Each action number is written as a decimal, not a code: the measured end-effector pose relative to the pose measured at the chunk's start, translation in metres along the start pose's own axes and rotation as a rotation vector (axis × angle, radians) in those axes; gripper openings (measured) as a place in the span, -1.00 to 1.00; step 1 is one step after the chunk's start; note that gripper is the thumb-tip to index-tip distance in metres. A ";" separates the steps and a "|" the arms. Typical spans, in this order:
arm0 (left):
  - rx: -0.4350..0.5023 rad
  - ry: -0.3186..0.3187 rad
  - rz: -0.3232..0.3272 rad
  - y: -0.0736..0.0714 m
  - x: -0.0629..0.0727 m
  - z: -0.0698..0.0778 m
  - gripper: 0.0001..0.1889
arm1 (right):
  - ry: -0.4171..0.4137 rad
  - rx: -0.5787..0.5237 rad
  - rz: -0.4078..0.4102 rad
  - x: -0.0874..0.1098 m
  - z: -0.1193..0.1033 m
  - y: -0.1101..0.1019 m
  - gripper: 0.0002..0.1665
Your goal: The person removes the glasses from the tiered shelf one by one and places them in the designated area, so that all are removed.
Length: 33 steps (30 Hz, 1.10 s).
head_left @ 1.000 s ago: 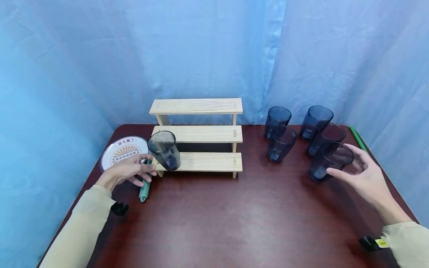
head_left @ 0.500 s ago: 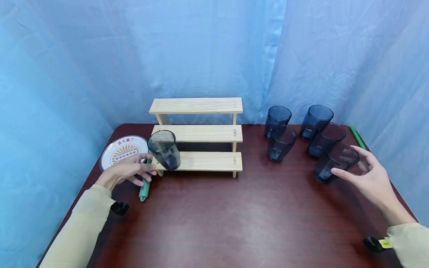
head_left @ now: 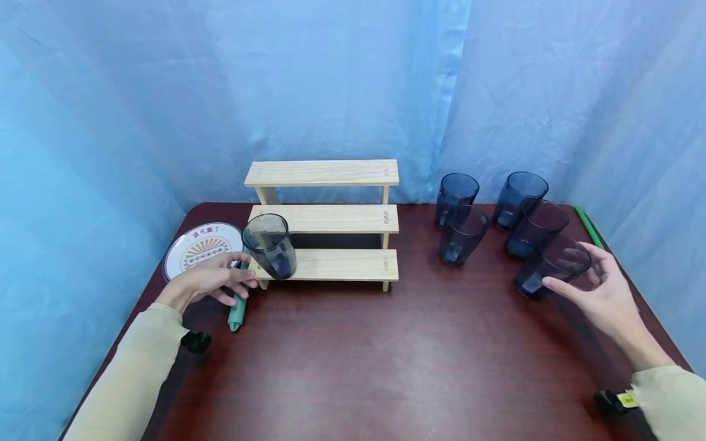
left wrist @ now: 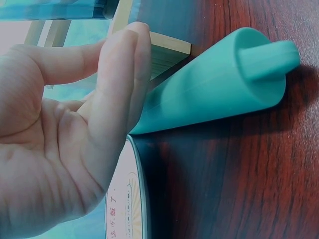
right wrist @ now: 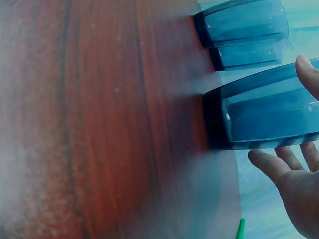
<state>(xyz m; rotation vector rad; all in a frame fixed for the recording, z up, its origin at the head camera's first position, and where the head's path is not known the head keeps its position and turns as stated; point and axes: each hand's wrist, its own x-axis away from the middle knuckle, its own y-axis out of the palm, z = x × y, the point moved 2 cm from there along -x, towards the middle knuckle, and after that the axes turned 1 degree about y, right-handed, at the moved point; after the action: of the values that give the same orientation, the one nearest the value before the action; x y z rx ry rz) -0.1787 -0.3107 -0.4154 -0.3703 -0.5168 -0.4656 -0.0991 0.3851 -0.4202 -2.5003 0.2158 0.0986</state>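
On the right side of the table, my right hand [head_left: 603,294] grips a dark blue glass [head_left: 553,266], thumb on the near side and fingers around the far side. In the right wrist view this glass [right wrist: 269,109] stands upright, its base at or very close to the tabletop. My left hand [head_left: 212,278], fingers loosely bent, is at the left end of a three-tier wooden stand [head_left: 342,264], above a green cylinder [left wrist: 214,82] with a small loop at its end. Another tinted glass [head_left: 271,248] stands on the stand's lowest step, beside my left fingertips.
Several more dark glasses [head_left: 463,236] stand at the back right. A white patterned plate [head_left: 184,251] lies left, partly behind my left hand. A green stick-like thing [head_left: 589,225] lies along the right table edge. Blue curtains [head_left: 342,79] enclose the table [head_left: 386,361].
My right hand and the glass it grips have shifted slightly to the right, away from where they were a second ago. The left hand, stand and other glasses stay put.
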 end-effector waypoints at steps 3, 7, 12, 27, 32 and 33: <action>-0.003 0.005 -0.003 0.000 -0.001 -0.001 -0.25 | -0.009 0.012 0.003 0.000 0.000 0.000 0.07; -0.002 0.008 0.001 -0.002 -0.001 -0.004 -0.26 | -0.022 0.021 0.006 -0.001 0.000 0.002 0.07; 0.009 0.010 -0.001 -0.001 -0.002 -0.005 -0.26 | -0.046 0.020 0.024 -0.001 0.001 0.002 0.07; 0.011 0.004 0.002 -0.001 -0.002 -0.003 -0.26 | -0.029 0.014 0.035 -0.001 0.004 0.002 0.08; 0.010 0.014 -0.007 -0.001 -0.001 -0.003 -0.26 | 0.001 0.019 0.030 0.000 0.004 0.001 0.08; 0.009 0.018 -0.009 -0.001 -0.001 -0.003 -0.25 | 0.006 0.018 0.028 0.000 0.004 0.001 0.08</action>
<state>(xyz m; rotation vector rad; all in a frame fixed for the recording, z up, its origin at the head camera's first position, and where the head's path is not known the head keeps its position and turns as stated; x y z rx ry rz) -0.1791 -0.3127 -0.4184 -0.3550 -0.5036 -0.4749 -0.0998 0.3865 -0.4240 -2.4801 0.2535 0.1004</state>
